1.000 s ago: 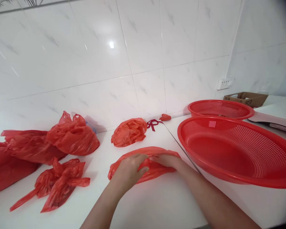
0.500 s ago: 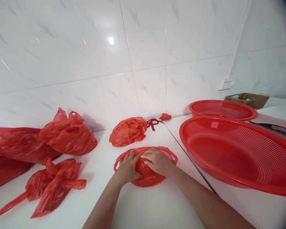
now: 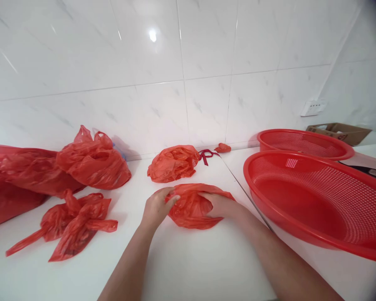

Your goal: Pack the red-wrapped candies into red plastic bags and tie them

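Observation:
A red plastic bag (image 3: pixel 191 209) lies spread on the white table in front of me, its mouth partly open. My left hand (image 3: pixel 156 205) is at the bag's left edge, thumb inside and fingers over the rim, closed on the plastic. From the right, my right hand (image 3: pixel 221 205) reaches into the bag's mouth with thumb and fingers apart; its fingertips are partly hidden by the film. Just behind lies a crumpled red plastic bag (image 3: pixel 174 163), which neither hand touches.
Knotted red bags (image 3: pixel 78 221) and fuller red bags (image 3: pixel 94 163) are on the left. Two red perforated baskets (image 3: pixel 294 200) stand on the right. A dark red ribbon (image 3: pixel 207 155) and a small red scrap (image 3: pixel 222 147) lie near the wall. A cardboard box (image 3: pixel 340 131) sits far right.
My left hand has shifted left to the bag's edge, and my right hand has moved right and into its mouth. The bag's loop handles no longer stand out. The camera view has tilted slightly.

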The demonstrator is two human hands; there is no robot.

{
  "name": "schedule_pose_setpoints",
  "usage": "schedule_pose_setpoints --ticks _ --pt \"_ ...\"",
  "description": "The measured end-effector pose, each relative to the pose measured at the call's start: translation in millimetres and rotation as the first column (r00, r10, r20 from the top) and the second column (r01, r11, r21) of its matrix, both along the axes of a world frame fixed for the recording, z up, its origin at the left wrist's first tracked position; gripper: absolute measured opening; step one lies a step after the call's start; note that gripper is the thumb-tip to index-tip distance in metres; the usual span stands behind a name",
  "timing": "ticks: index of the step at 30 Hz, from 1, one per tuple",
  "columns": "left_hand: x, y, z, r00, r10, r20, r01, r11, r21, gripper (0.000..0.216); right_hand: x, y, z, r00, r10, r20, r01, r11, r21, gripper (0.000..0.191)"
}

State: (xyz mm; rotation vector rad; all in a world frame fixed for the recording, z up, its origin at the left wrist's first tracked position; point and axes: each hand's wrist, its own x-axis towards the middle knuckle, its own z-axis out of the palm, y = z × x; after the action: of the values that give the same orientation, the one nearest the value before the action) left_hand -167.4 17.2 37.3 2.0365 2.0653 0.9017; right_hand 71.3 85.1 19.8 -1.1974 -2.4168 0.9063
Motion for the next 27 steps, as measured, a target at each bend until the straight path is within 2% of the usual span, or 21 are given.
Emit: schedule_pose_setpoints --ticks 3,5,7,8,12,15,19,22,24,27 --pt "15.7 -3.4 1.9 0.998 -0.010 -0.065 0.025 0.971 0.239 0.031 1.0 -0.4 -5.9 0.999 -0.012 0.034 0.011 1.000 0.022 0.073" --pt "25.1 -3.3 -0.8 0.983 -0.111 -0.147 0.146 0.957 0.250 0.029 2.0 -1.3 -8.3 0.998 -0.007 0.058 0.007 1.000 0.014 0.075" --pt "29.0 -0.1 -6.8 0.953 -0.200 -0.226 0.241 0.956 0.170 0.027 3.4 -1.5 -9.5 0.998 -0.002 0.056 0.004 0.999 -0.033 0.076" --pt "28.3 2.5 -11.0 0.945 -0.211 -0.248 0.245 0.962 0.117 0.028 4.1 -1.0 -9.9 0.999 -0.001 0.036 0.003 0.998 -0.066 0.076" --pt "11.7 14.2 -30.2 0.978 -0.123 -0.169 0.100 0.985 -0.138 0.058 4.7 6.9 -12.5 0.986 -0.061 -0.153 0.043 0.992 -0.118 0.060" --pt "-0.2 17.8 -37.3 0.993 -0.098 -0.065 0.084 0.977 -0.197 0.068 3.4 15.2 -15.9 0.952 -0.144 -0.271 0.122 0.988 -0.097 0.048" --pt "0.0 13.5 -30.7 0.997 -0.080 0.020 0.082 0.991 -0.105 0.057 3.2 20.7 -17.4 0.930 -0.193 -0.312 0.177 0.981 -0.079 0.042" --pt "6.6 7.6 -21.8 0.997 -0.036 0.070 0.032 0.998 0.061 0.030 3.1 20.2 -16.3 0.926 -0.188 -0.326 0.183 0.982 -0.047 0.041" --pt "11.3 4.2 -17.6 0.997 -0.003 0.074 -0.013 0.976 0.217 0.022 1.8 18.7 -15.8 0.927 -0.197 -0.320 0.201 0.979 -0.020 0.040" --pt "16.1 1.2 -15.0 0.999 0.024 0.036 -0.036 0.924 0.381 0.023 -1.9 15.5 -16.0 0.940 -0.230 -0.252 0.249 0.967 0.045 0.046"
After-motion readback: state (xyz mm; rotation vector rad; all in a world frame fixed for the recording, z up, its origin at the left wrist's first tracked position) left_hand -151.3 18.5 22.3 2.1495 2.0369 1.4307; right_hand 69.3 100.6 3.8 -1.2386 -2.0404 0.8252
